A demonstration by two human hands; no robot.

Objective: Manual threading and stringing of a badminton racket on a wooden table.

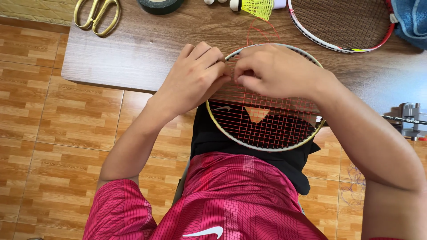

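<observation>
1. White-and-yellow badminton racket head strung with red-orange string (267, 120) sits at the near edge of the brown wooden table (124, 53), upper half on the tabletop, lower half hanging over the person's lap. My read: the table edge props the frame so both hands stay free.
2. Left hand (195, 75) is curled at the top-left of the frame, fingertips pinched on the string beside the rim.
3. Right hand (275, 69) lies over the top of the string bed, fingers bunched and pinching string; the two hands' fingertips nearly meet. Exact strand is hidden under the fingers.
4. Loose loop of red string (262, 31) trails on the table just beyond the frame, likely slack being fed in.
5. Further back: gold-handled scissors (98, 15), dark green tape roll (160, 5), yellow shuttlecock (255, 6), second racket with white-red frame and dark strings (342, 24).
6. Far right, off the table: grey metal clamp fixture (411, 118).
</observation>
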